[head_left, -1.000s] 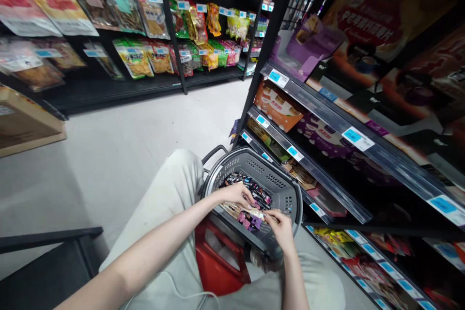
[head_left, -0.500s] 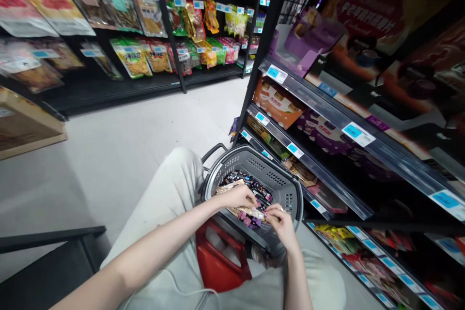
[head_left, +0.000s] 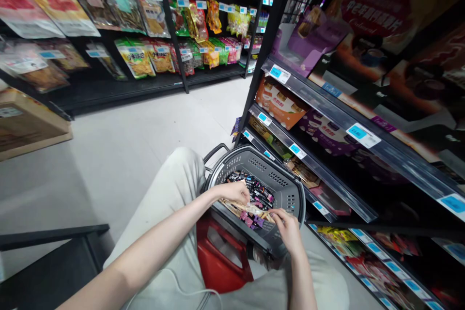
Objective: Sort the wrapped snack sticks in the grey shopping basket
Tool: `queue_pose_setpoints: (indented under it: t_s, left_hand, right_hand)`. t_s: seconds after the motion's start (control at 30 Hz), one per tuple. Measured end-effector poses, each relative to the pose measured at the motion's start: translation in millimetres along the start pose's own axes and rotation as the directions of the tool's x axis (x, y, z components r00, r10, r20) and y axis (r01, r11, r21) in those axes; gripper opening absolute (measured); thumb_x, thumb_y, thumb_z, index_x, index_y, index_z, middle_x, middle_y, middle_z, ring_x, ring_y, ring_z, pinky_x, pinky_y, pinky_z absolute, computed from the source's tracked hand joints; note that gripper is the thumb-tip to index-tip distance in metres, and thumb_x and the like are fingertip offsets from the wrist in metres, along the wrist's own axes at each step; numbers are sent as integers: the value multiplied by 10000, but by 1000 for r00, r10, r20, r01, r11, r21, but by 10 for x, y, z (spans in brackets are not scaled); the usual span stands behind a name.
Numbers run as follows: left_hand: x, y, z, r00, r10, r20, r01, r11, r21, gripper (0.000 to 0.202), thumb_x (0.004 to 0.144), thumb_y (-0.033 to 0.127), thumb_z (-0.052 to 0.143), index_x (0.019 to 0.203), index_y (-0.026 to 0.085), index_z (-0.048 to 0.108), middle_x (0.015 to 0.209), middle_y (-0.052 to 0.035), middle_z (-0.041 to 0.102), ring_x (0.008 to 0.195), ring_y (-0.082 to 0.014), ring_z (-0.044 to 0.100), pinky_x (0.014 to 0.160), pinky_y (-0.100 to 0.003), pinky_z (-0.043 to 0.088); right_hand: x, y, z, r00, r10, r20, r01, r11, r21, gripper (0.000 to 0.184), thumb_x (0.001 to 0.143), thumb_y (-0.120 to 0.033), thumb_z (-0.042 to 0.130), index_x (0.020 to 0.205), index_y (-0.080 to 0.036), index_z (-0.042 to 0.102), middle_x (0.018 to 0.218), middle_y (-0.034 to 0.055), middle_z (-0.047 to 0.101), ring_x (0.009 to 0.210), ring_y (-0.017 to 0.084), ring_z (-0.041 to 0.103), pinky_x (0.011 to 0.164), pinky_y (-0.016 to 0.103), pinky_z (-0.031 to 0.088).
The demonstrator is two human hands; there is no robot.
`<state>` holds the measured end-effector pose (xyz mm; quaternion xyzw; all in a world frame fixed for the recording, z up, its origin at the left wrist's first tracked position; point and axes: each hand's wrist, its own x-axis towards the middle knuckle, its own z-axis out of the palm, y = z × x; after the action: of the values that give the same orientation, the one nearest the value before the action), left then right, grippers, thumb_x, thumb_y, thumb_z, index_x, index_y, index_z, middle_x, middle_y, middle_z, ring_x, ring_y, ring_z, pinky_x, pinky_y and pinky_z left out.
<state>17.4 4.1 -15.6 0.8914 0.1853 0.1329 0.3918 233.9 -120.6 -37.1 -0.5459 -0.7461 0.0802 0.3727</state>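
Observation:
A grey shopping basket (head_left: 262,167) with slotted walls stands between my knees. Inside lie several small dark-wrapped packets (head_left: 259,189), along with pink and purple wrappers (head_left: 254,221). Over them, a long tan piece with a clear, shiny wrapper (head_left: 253,209) stretches between my hands. My left hand (head_left: 236,192) is closed, its fingertips pinched at the left end of that wrapper. At the right end, my right hand (head_left: 286,225) pinches between thumb and forefinger. Its exact kind is too small to make out.
A red plastic stool or bin (head_left: 220,261) sits below the basket. Shelves (head_left: 323,101) of boxed goods rise close on the right, and a shelf of snack bags (head_left: 134,58) stands across the floor. A cardboard box (head_left: 32,126) is on the left; a white cable (head_left: 181,290) crosses my lap.
My left hand has shifted slightly left and my right hand slightly right, so the gap between them is wider. The whole view has moved a little.

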Motion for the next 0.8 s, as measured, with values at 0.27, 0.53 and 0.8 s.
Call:
queue_pose_setpoints:
  t_s: [0.27,0.53,0.8]
  left_hand:
    - [-10,53,157,968,-6,250,14,999,-33,318,768,394,477,829,140,659,597,-8,588,493,-82,455,457,-164,327]
    - [65,46,188,995,27,-98,-13,990,144,286,720,325,539,592,86,630,425,39,369,438,-43,250,433,-180,180]
    - [-12,115,101,995,92,-34,-85,982,170,285,722,335,542,632,93,661,457,31,468,438,-43,287,456,-174,211]
  right_hand:
    - [-4,-140,254,991,-51,122,70,986,-155,273,865,-248,327,895,-185,591,845,54,608,746,165,562,692,267,399]
    - [18,-133,200,983,-18,184,67,961,-267,282,858,-197,297,923,-164,569,823,77,610,748,180,569,668,267,390]
    - [6,-210,178,985,-14,172,62,958,-278,254,842,-194,301,825,-171,553,745,66,589,688,173,547,615,259,344]
